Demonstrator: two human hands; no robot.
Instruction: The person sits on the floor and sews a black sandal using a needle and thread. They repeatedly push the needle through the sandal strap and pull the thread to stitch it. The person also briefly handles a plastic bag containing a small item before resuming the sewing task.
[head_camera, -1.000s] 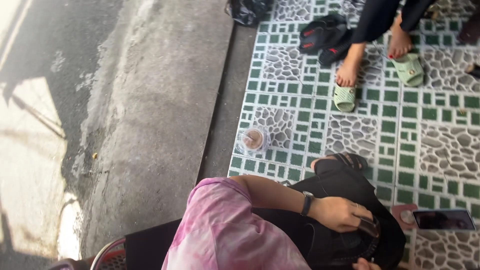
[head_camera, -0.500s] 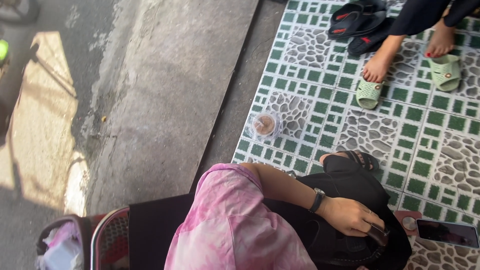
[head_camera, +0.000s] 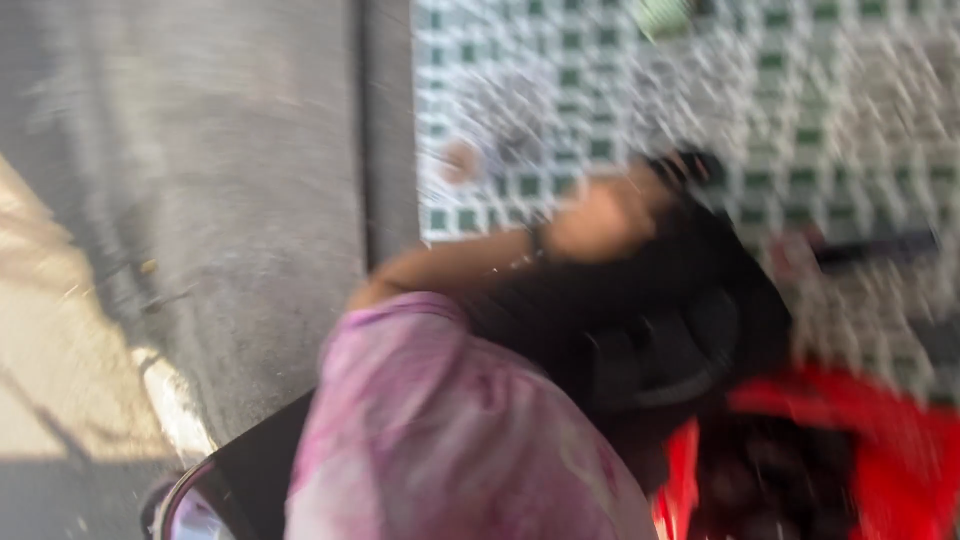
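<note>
Green-and-white tiled floor (head_camera: 800, 90), badly blurred, lies behind; the left hand (head_camera: 600, 215) rests on a black bag (head_camera: 680, 330), grip unclear; the right hand is out of view.

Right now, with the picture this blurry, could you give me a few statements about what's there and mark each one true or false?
1. The left hand rests on a black bag. True.
2. The sleeve on that arm is plain blue. False: it is mottled pink.
3. The tiled floor is patterned green and white. True.
4. A dark band sits on the wrist. True.
5. The thing at lower right is yellow. False: the red thing is too blurred to identify.
6. The right hand is plainly visible. False: it does not show.
</note>
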